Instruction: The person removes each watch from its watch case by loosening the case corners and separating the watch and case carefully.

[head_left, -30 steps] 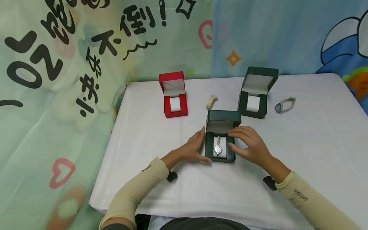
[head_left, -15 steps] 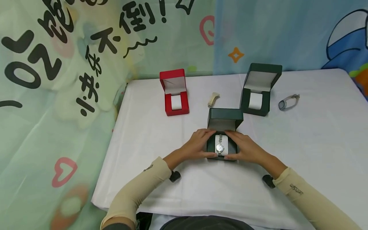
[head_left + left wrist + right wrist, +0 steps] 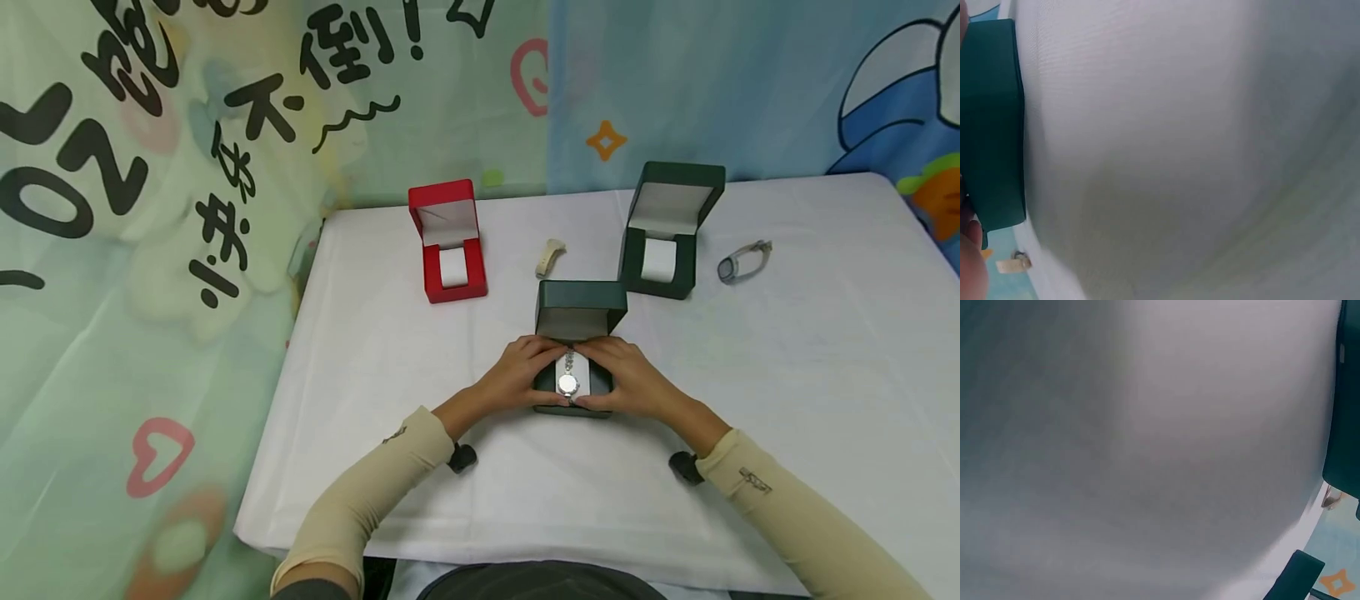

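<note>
A green watch box [image 3: 581, 302] stands on the white tablecloth with its lid up. Inside it lies a white cushion [image 3: 582, 373] bearing a silver wristwatch [image 3: 567, 384], dial upward. My left hand [image 3: 513, 377] and right hand [image 3: 636, 379] reach over the box from either side. Fingertips meet near the cushion's far end and thumbs near its close end, so both hands hold the cushion with the watch between them. The green box wall also shows in the left wrist view, with finger edges [image 3: 970, 272] beside it.
Behind stand an open red watch box [image 3: 455, 275] and a second open green box [image 3: 660, 279], each with a white cushion. A beige-strapped watch [image 3: 551, 257] lies between them; another watch [image 3: 744, 262] lies right. A printed curtain [image 3: 450, 108] hangs beyond the table.
Both hands have come in over the box from its sides, and their fingertips and thumbs have closed together around the cushion. The box and watch have stayed in place.
</note>
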A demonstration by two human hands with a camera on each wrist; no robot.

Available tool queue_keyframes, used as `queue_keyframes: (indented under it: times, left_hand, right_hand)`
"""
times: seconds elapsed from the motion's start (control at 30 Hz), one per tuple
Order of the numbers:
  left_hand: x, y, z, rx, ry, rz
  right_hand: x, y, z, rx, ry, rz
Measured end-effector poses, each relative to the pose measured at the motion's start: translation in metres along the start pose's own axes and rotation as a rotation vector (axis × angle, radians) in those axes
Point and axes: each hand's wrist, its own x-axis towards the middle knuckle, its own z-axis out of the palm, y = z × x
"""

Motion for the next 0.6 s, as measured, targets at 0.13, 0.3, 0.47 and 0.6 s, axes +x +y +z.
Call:
queue_keyframes:
  times: [0.13, 0.3, 0.47, 0.6]
  left_hand:
    - [0.0000, -0.0002, -0.0015, -0.024, 0.047, 0.029]
    - [0.0013, -0.0029, -0.0029, -0.107, 0.097, 0.059]
    - [0.0006, -0.0033, -0.0030, -0.139, 0.096, 0.087]
    - [0.0004, -0.0020, -0.0038, -0.136, 0.129, 0.103]
  right_hand:
    - [0.0002, 0.0008, 0.0000, 0.026, 0.052, -0.007]
    - [0.0013, 0.0002, -0.0009, 0.067, 0.113, -0.029]
    - [-0.0028, -0.0004, 0.0033, 0.079, 0.160, -0.081]
    - [-0.0031, 0.0004, 0.0047, 0.058, 0.222, -0.146]
